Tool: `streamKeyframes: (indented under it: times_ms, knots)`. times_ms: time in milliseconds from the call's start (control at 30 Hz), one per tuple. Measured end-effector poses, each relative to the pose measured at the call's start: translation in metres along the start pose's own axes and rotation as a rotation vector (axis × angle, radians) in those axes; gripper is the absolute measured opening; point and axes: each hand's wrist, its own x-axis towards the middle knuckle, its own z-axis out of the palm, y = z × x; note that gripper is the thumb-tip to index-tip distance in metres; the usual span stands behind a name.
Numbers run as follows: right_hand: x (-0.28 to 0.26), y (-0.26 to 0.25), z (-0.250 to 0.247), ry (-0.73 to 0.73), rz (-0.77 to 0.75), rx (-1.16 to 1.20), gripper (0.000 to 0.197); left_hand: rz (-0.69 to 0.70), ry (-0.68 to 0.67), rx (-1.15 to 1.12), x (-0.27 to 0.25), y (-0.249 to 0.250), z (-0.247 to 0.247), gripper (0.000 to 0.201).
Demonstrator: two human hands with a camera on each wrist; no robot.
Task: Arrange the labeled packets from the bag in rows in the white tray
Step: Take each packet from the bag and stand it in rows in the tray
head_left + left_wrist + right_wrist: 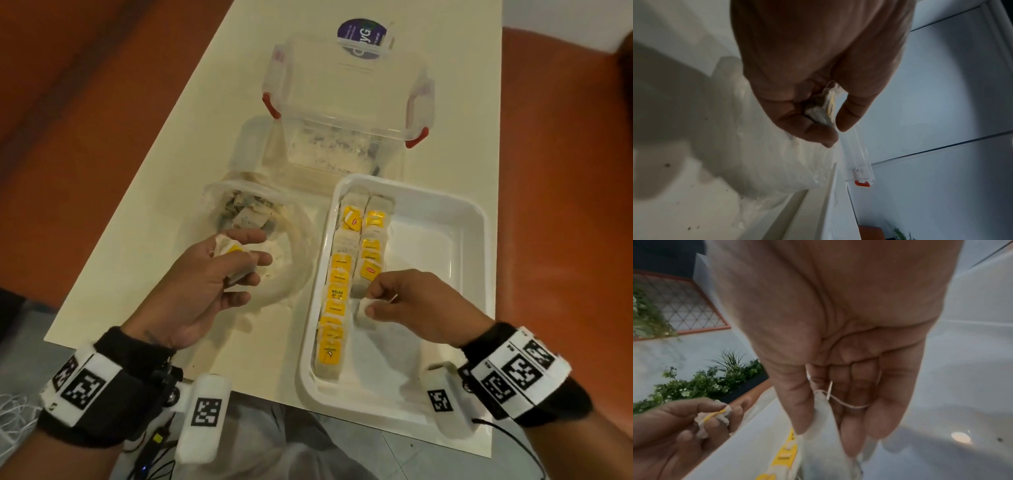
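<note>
Cream tabletop (pixel 191 144) runs up the middle of the head view, its left edge slanting toward the upper centre, orange floor on both sides. At lower right a white tray (pixel 479 219) sits with its near rim close to the table's near edge. Two rows of packets (pixel 337 294) lie against the tray's left wall: the left row runs nearly the whole length, the right row stops about halfway down. All of the tray right of them is bare floor. The right hand (pixel 407 301) pinches a packet (pixel 363 312) between thumb and fingers at the near end of the short row, its string looping across the fingers in the right wrist view. Left of the tray, the left hand (pixel 209 281) curls around several packets (pixel 236 260) above the open clear bag (pixel 239 195). A clear lidded box (pixel 346 102) with red latches stands beyond the tray and bag.
</note>
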Motion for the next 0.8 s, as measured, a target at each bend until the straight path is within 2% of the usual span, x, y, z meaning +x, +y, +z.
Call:
streamKeyframes:
  times_ms: [133, 467, 567, 800]
  knots:
    - [0.008, 0.0, 0.002, 0.084, 0.019, 0.084, 0.005, 0.005, -0.022, 0.007, -0.003, 0.0, 0.004, 0.032]
    - [0.016, -0.003, -0.004, 0.107, 0.086, 0.151, 0.016, 0.01, -0.194, 0.056, -0.012, 0.002, 0.022, 0.019]
    - [0.018, -0.006, -0.004, 0.132, 0.097, 0.097, 0.019, 0.003, -0.215, 0.048, -0.012, 0.001, 0.024, 0.029]
    - [0.021, -0.009, -0.006, 0.202, 0.136, 0.014, 0.021, -0.033, -0.228, -0.058, -0.012, 0.001, 0.027, 0.035]
